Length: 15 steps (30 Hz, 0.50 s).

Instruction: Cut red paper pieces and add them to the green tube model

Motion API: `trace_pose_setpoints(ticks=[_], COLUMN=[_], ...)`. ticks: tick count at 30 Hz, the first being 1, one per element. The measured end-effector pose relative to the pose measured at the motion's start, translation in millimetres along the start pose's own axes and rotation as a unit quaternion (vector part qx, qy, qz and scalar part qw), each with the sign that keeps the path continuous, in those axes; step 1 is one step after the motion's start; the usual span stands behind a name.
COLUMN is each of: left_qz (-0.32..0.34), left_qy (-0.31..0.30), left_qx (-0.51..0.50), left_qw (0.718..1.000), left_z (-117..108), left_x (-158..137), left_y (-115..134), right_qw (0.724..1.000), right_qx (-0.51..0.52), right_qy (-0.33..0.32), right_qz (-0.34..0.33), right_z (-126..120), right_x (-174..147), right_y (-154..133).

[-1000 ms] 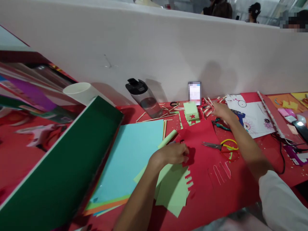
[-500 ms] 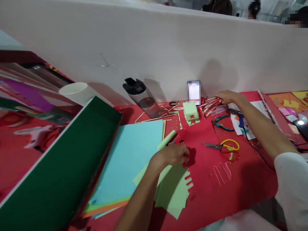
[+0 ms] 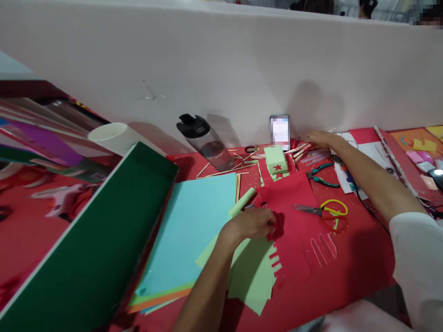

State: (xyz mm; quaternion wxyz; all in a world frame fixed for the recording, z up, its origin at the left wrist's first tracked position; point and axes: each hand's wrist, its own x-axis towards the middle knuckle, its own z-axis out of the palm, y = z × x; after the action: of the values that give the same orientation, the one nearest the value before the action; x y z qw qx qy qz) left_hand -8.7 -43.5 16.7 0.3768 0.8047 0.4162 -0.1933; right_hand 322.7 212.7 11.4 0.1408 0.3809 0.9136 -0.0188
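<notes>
Nearest the front edge of the red surface [image 3: 367, 258] lie overlapping pale green paper sheets [image 3: 251, 272], partly beneath a large red paper sheet [image 3: 294, 198] whose near left edge is notched like a comb. The person's left hand [image 3: 255, 222] rests on the left side of this red sheet, fingers curled inward; whether they pinch anything cannot be told. Left of it, a stack of coloured paper topped with light blue [image 3: 197, 226] reaches toward the front edge, and a pale green paper roll [image 3: 242, 203] lies just beyond the wrist. Scissors with yellow and red handles [image 3: 320, 211] lie across the red sheet's right side. Farther back are teal-handled pliers [image 3: 327, 183] and a small pale green box with a red star [image 3: 275, 159]. Near the surface's far edge, the right hand [image 3: 321, 138] is at a bunch of thin reddish sticks [image 3: 302, 150]; its fingertips are too unclear to tell whether they grip. A lit phone [image 3: 280, 133] stands at that edge, before the white partition [image 3: 173, 60].
</notes>
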Motion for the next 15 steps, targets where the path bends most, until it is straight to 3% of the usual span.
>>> trace_pose_setpoints(ticks=[7,11,13,15], left_qz=[0.011,0.019,0.027,0.033], left_qy=[0.002,0.015,0.007,-0.003], left_qx=[-0.015,-0.02,-0.028,-0.026], left_qw=[1.0,1.0,0.999,0.999], left_z=[-1,1,2,2], left_x=[-1,1,2,4], left_y=[1,-1,-4,-7], right_qw=[0.998,0.989,0.955,0.882], right_qx=[-0.054,0.052,0.184,0.335], right_qy=[0.024,0.117,0.216,0.322], right_qz=[0.016,0.08,0.09,0.082], right_z=[-8,-18,-20,-17], right_x=[-20,-49,-65,-80], right_y=[16,14,-1,-26])
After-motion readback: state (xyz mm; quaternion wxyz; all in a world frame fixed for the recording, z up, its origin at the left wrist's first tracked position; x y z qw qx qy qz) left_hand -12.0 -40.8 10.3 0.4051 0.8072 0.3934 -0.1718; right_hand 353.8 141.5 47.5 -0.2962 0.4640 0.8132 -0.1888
